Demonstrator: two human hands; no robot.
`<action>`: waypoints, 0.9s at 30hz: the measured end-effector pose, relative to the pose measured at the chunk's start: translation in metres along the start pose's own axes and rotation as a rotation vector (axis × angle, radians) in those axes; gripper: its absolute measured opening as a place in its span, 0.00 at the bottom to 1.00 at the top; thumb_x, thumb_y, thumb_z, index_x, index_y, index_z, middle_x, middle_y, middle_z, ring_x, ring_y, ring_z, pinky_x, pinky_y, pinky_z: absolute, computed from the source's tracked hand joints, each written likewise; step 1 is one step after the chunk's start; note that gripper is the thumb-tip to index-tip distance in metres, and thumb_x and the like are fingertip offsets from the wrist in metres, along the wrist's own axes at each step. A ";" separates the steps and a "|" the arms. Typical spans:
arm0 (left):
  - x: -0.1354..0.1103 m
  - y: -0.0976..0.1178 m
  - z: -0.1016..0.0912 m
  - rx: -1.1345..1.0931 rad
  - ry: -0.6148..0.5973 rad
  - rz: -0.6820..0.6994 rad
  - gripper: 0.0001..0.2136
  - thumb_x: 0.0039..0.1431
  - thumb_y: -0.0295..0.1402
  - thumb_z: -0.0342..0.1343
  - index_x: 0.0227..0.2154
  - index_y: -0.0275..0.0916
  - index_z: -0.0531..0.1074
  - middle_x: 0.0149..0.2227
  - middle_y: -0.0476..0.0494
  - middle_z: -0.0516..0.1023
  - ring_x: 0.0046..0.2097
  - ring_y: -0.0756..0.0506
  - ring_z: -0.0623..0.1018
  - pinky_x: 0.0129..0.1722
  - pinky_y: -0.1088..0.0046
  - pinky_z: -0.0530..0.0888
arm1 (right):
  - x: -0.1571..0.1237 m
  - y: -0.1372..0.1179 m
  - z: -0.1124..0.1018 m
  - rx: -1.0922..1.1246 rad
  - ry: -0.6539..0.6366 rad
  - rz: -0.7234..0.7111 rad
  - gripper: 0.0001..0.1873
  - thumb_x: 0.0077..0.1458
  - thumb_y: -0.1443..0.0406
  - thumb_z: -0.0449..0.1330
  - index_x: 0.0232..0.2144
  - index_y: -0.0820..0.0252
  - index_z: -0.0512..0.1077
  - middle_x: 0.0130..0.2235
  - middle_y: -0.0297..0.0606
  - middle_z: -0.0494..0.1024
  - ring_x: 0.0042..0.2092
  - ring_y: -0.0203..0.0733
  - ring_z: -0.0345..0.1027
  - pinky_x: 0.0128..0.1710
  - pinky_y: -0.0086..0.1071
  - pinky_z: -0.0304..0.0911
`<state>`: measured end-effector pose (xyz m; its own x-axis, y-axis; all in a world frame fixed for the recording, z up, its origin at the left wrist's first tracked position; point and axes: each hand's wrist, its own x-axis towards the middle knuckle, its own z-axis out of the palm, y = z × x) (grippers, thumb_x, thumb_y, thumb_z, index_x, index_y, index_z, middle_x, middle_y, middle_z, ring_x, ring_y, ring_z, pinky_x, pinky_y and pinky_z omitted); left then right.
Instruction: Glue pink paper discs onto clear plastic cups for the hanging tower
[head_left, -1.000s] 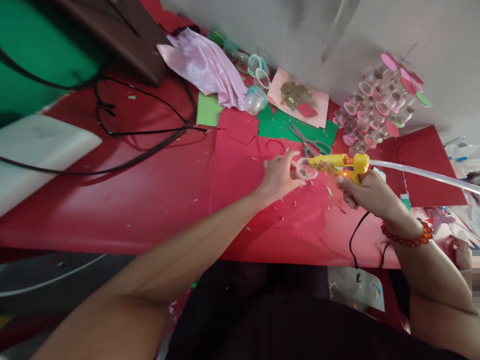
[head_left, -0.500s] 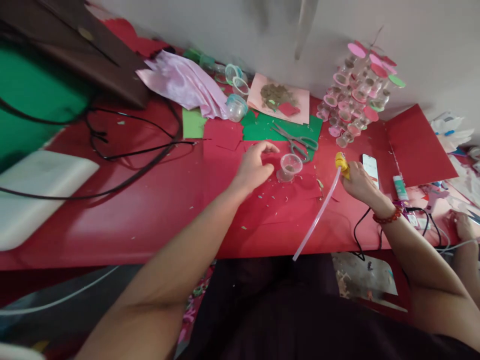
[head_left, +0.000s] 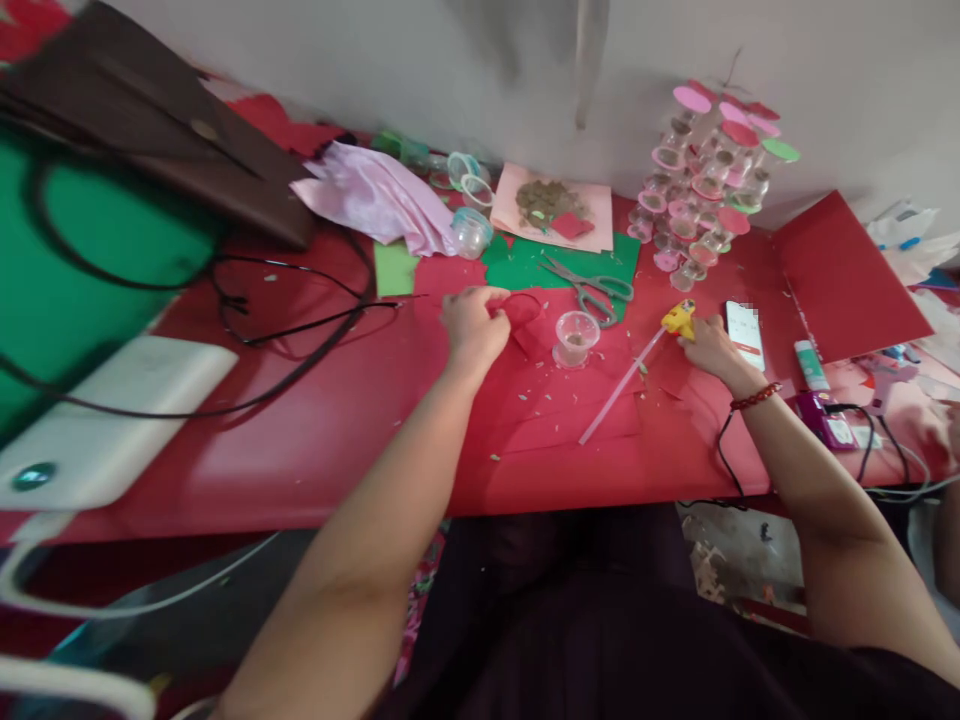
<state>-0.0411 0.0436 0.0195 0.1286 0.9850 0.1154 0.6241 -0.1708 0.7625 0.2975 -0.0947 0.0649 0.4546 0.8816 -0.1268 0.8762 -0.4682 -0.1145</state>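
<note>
While the R hand has its fingers closed round the handle of a yellow glue gun, the L hand is at a piece of red paper w/ a curved outline, thumb & fingertips bent toward each other; can't tell if they pinch it. The gun lies low over the red table, contact unclear, its long clear stick slanting toward the near edge. Btwn the hands, a clear plastic cup stands upright, rim up, amid paper bits, apart from both. Just behind it: grey-handled scissors, partly on a green sheet. Farther back, nr the wall, a pink sheet bears a brown heap & a red scrap; to its L, more clear cups & a pink satin cloth; to its R, a tall stack of clear cups w/ pink, red & green discs. Nr the R hand, whose wrist wears a beaded bracelet, are a phone, a glue stick & a purple box.
</note>
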 end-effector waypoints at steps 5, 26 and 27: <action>-0.002 0.004 -0.004 0.141 0.034 -0.031 0.16 0.62 0.27 0.55 0.50 0.43 0.81 0.58 0.37 0.81 0.63 0.29 0.71 0.64 0.43 0.67 | -0.003 -0.004 0.003 -0.065 0.101 -0.018 0.24 0.65 0.63 0.57 0.59 0.74 0.71 0.59 0.69 0.69 0.57 0.67 0.70 0.58 0.55 0.65; 0.023 -0.026 -0.052 0.304 0.197 -0.371 0.20 0.55 0.45 0.69 0.48 0.45 0.78 0.65 0.31 0.73 0.68 0.22 0.64 0.63 0.33 0.62 | -0.029 -0.058 0.031 0.836 0.682 -0.120 0.14 0.62 0.60 0.56 0.43 0.57 0.79 0.43 0.44 0.81 0.42 0.45 0.76 0.45 0.43 0.73; 0.022 -0.025 -0.048 0.316 0.200 -0.345 0.18 0.54 0.44 0.70 0.46 0.45 0.78 0.64 0.31 0.73 0.69 0.22 0.64 0.63 0.32 0.62 | -0.028 -0.056 0.031 0.821 0.641 -0.154 0.15 0.64 0.60 0.54 0.45 0.57 0.79 0.44 0.45 0.80 0.43 0.46 0.76 0.46 0.44 0.73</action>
<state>-0.0910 0.0706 0.0337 -0.2569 0.9658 0.0334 0.8110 0.1967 0.5509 0.2308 -0.0954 0.0440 0.5571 0.6890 0.4636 0.6632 -0.0331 -0.7477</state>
